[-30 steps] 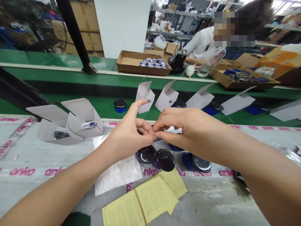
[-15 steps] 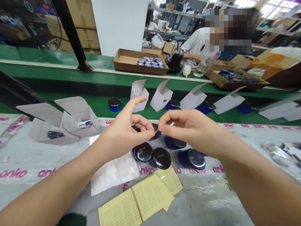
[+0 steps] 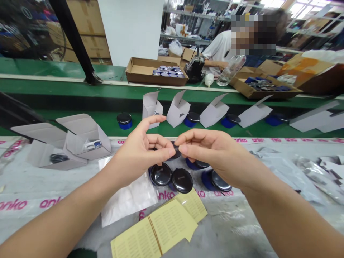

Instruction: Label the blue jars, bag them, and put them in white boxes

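Note:
My left hand (image 3: 141,154) and my right hand (image 3: 215,152) hover close together above a cluster of round blue containers with glossy black lids. Thumb and fingers of each are pinched, the tips almost meeting; whatever lies between them is too small to make out. Beneath the fingertips a black lid (image 3: 176,152) is partly covered. Nearer me stand two black-lidded containers side by side, a left one (image 3: 160,174) and a right one (image 3: 182,180). Another blue container (image 3: 216,180), its lid tilted, is below my right hand. Yellow printed label sheets (image 3: 158,225) lie in front.
White plastic bags (image 3: 129,200) lie beneath my left forearm. Two open white boxes, one nearer the middle (image 3: 92,150), stand at left. More open boxes (image 3: 178,111) and blue containers (image 3: 124,121) line the green ledge. Behind, a co-worker's arm (image 3: 216,63) shows beyond a cardboard tray (image 3: 145,73).
The view has shifted slightly, so the scene sits a little further left. My right fingertips have come slightly closer to my left ones; both hands stay pinched.

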`<state>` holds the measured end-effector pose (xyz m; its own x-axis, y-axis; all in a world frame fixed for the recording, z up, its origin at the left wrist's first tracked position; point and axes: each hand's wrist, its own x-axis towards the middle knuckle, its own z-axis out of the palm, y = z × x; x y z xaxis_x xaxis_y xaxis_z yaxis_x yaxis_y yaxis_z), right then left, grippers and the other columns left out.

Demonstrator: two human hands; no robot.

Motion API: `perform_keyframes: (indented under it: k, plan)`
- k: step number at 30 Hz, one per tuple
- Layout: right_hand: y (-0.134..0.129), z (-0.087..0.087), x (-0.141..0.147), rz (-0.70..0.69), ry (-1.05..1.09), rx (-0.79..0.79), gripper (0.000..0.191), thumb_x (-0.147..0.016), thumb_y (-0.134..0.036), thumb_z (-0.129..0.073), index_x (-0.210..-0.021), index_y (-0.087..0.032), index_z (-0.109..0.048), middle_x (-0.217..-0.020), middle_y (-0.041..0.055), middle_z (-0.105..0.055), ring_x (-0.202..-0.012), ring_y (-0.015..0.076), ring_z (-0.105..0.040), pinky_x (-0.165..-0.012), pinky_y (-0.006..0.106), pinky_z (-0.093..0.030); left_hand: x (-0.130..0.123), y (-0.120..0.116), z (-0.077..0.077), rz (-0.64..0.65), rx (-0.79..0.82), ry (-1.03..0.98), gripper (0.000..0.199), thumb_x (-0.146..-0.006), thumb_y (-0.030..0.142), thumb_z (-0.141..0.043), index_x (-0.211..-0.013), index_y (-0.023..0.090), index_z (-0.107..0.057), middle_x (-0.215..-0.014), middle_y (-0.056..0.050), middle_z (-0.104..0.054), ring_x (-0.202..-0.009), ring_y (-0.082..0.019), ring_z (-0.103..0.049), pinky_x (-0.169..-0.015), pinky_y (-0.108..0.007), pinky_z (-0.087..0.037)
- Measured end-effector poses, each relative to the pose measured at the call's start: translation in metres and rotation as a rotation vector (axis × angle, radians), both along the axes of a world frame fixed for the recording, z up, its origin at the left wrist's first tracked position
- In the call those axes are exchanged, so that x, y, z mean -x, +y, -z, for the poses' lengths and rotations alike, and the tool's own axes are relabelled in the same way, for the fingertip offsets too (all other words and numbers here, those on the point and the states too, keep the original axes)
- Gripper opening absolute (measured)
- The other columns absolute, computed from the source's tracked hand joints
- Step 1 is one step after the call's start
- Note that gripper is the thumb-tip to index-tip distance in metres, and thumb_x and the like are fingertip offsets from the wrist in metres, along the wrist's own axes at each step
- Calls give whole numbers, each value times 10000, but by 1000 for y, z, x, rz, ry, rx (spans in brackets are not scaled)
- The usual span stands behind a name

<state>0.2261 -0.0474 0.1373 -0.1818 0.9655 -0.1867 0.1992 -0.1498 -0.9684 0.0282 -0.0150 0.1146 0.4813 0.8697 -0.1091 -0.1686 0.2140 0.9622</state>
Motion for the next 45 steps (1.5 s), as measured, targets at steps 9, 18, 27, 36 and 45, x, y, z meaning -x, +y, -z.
perform_keyframes:
  k: [9,18,27,36,45]
  plan:
    - [-1,4,-15,-20,-203,-498,198,-846,-315,-821,-1029,-265,-762,-966,31,-745,-860,194,-682,-775,348,-572,6,5,-2,134,79,-41,825,-765,140,-818,-1456,206,-373,-737,25,-703,-625,-114,-592,-562,-232,-474]
    - [3,2,-17,-238,-522,-1043,76,-940,-170,-706,-988,-204,-754,-989,69,-645,-886,174,-678,-780,301,-570,8,7,-7,218,161,-43,906,-750,161,-845,-1485,165,-315,-699,38,-705,-568,-91,-559,-557,-227,-443]
    - [3,1,-15,-288,-570,-1063,77,-959,-152,-673,-983,-189,-737,-1006,71,-611,-888,159,-659,-764,282,-557,9,9,-5,253,170,-35,893,-762,144,-818,-1491,165,-304,-701,38,-704,-567,-90,-553,-544,-223,-440]
    - [3,4,-18,-294,-531,-1025,92,-953,-159,-685,-1026,-192,-729,-1011,71,-625,-930,172,-668,-823,290,-557,8,8,-2,238,137,-30,843,-778,139,-812,-1477,181,-343,-732,26,-711,-625,-105,-579,-542,-220,-457]
    - [5,5,-15,-300,-397,-961,85,-933,-175,-726,-1010,-207,-737,-999,63,-659,-941,168,-665,-815,299,-558,9,9,-1,270,155,-53,868,-772,201,-851,-1479,177,-349,-747,14,-697,-626,-111,-570,-541,-224,-440]
